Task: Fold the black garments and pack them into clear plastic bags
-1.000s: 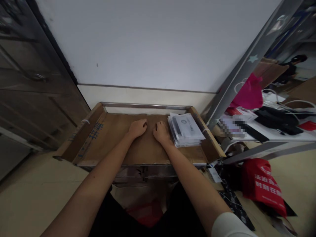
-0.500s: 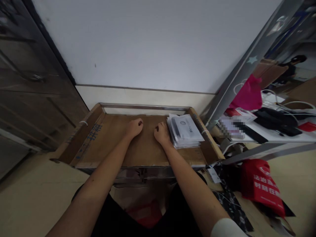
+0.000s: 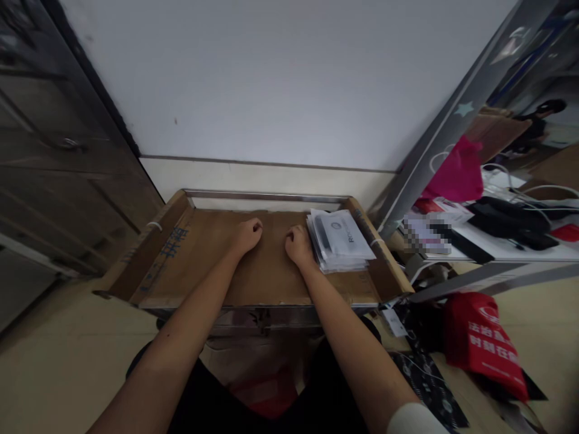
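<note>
My left hand point(image 3: 248, 235) rests loosely curled on the brown cardboard lining point(image 3: 266, 280) of a shallow tray-like stand. Across a small gap, my right hand point(image 3: 297, 244) lies there too, its fingers folded in. No object shows in either hand. Just right of my right hand sits a stack of flat, pale plastic mailer bags point(image 3: 347, 236) with dark printing on the top one. My right hand is close beside the stack; whether it touches the edge I cannot tell.
Raised cardboard sides point(image 3: 133, 256) border the tray. A white desk point(image 3: 520, 256) on the right carries a pink bag point(image 3: 461, 172) and black items. A red bag point(image 3: 486, 343) lies on the floor below. A metal door point(image 3: 67, 169) stands left; a person point(image 3: 538, 126) sits far right.
The view has shifted very slightly. Both hands keep the same place and curled shape, and the stack of mailer bags has not moved.
</note>
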`<state>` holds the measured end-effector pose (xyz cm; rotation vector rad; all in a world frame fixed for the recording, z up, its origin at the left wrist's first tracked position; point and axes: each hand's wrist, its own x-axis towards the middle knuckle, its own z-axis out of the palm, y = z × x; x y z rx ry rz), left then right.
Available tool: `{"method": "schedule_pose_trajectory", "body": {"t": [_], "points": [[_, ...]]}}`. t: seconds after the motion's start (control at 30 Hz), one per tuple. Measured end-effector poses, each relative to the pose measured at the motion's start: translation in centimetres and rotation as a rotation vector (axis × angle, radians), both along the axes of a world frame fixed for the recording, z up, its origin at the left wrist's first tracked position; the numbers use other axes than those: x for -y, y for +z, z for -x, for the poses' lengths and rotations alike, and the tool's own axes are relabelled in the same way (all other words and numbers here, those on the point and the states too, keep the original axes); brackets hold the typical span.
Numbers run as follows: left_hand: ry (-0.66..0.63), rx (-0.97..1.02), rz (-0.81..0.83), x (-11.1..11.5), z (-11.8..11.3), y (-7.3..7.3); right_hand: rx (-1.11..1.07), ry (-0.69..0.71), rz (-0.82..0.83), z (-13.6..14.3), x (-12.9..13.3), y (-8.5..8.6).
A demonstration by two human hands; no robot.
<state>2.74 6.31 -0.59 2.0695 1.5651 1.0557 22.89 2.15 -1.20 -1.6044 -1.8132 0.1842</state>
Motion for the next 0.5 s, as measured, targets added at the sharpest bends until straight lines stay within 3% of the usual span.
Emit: {"method": "schedule_pose_trajectory", "body": {"t": [0.27,0.4,0.5], "points": [[0.018,0.105,0.018,0.2,0.3,0.0,0.140,0.118,0.016,0.6,2.7,1.1],[0.008,0.187,0.010,0.0,0.5,-0.3,0.100,0.155,0.047,0.8,5.5,1.4],[-0.012,0.365,0.038,0.0,0.4,-0.2,0.013,0.213,0.013,0.5,7.5,1.2]]}}
